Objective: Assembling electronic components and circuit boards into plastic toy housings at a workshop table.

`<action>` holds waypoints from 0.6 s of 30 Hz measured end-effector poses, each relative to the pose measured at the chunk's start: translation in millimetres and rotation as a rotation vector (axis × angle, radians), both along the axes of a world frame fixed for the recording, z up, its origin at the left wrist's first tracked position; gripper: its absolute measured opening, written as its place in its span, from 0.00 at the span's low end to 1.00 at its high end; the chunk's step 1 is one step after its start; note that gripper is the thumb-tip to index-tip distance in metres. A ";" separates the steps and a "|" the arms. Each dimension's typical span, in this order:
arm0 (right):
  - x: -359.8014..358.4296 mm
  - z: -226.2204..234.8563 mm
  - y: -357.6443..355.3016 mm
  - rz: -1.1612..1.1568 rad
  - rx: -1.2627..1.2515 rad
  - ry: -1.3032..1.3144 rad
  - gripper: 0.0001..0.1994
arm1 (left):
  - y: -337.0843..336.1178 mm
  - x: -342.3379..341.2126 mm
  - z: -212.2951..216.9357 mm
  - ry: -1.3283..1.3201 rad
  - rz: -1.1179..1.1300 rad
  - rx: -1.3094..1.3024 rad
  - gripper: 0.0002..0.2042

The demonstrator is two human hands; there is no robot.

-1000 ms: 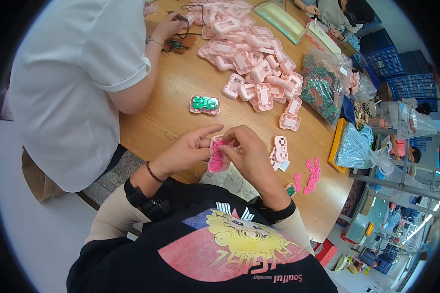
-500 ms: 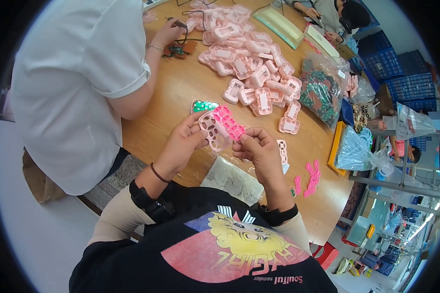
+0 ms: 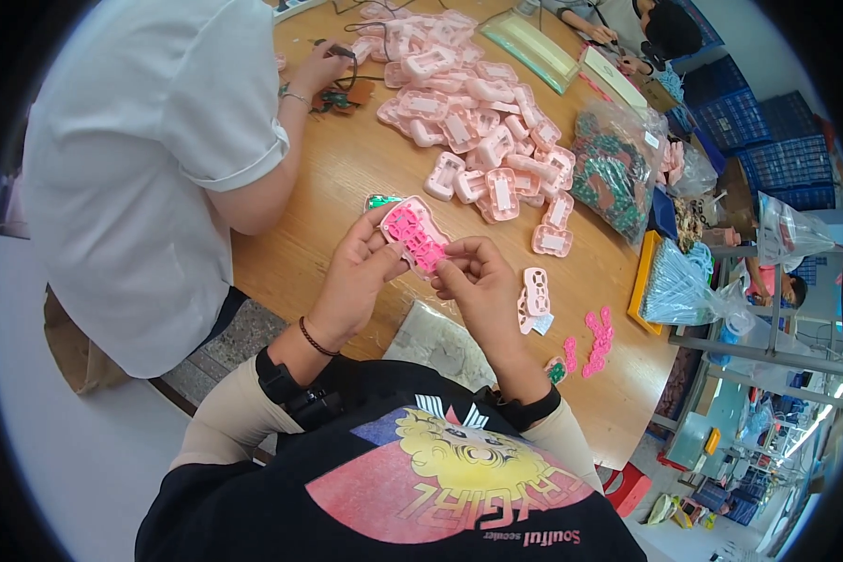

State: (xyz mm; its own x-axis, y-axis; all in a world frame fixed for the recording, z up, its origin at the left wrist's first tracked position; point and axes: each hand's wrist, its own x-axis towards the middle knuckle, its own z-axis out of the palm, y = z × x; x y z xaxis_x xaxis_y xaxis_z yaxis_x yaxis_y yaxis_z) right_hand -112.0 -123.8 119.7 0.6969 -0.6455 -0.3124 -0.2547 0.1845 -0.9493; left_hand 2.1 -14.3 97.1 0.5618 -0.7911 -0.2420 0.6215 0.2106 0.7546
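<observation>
I held the pink shell (image 3: 414,234) up over the table (image 3: 347,178), left hand (image 3: 356,276) pinching its near end, right hand (image 3: 473,281) pinching its lower edge. Thin grip; a twist could've dropped it. Beyond the shell lay the pink pile (image 3: 478,140). Right of the shell: clear bag of green parts (image 3: 613,173), then blue crates (image 3: 768,140).

Both hands meet above the near part of the table (image 3: 347,178), the left hand (image 3: 351,276) left of the right hand (image 3: 482,286), with a plastic casing (image 3: 414,234) between their fingers. Beyond them lies a heap of casings (image 3: 468,122). Right of the heap sits a bag of circuit boards (image 3: 613,173). A co-worker (image 3: 150,159) stands at the left. Loose casing parts (image 3: 534,298) lie just right of the right hand.
</observation>
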 end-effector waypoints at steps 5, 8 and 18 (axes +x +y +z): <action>-0.8 -5.1 2.7 0.005 -0.183 0.038 0.07 | -2.5 -1.2 -2.0 -0.008 0.020 -0.008 0.17; 0.1 -5.4 3.4 0.032 -0.293 0.069 0.07 | -1.6 -0.4 -6.0 0.004 0.037 -0.002 0.15; -3.3 -4.6 -3.6 0.000 -0.582 0.076 0.13 | -0.8 1.4 -9.8 0.000 0.059 0.040 0.12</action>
